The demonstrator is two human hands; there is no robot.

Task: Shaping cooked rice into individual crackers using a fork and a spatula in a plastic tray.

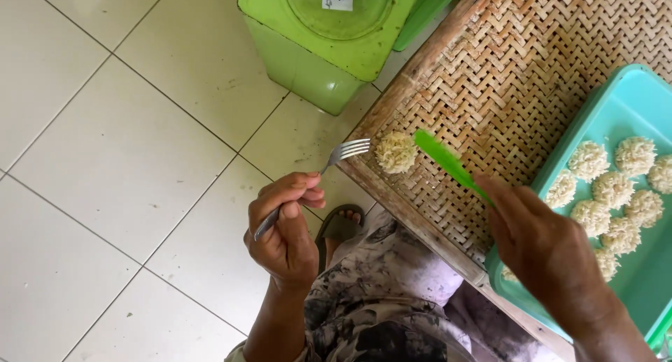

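Both hands work at the near-left corner of a woven bamboo tray. Left hand is curled shut around the handle of a metal fork, thumb and fingers pinching it, with the tines pointing right and away, ending just beside a small noodle cluster. Right hand is closed around the near end of a green plastic utensil; I cannot tell if it is a spoon or a spatula. Its long axis runs from the hand up and left, and its tip touches the cluster's right side. So the cluster sits between the two tool tips, beyond both hands, on the tray's edge strip. The fork tines are about as close to it as the green tip.

To the right, a turquoise plastic tray holds more pale clusters set close together. A green tin stands on the tiled floor at the far side.
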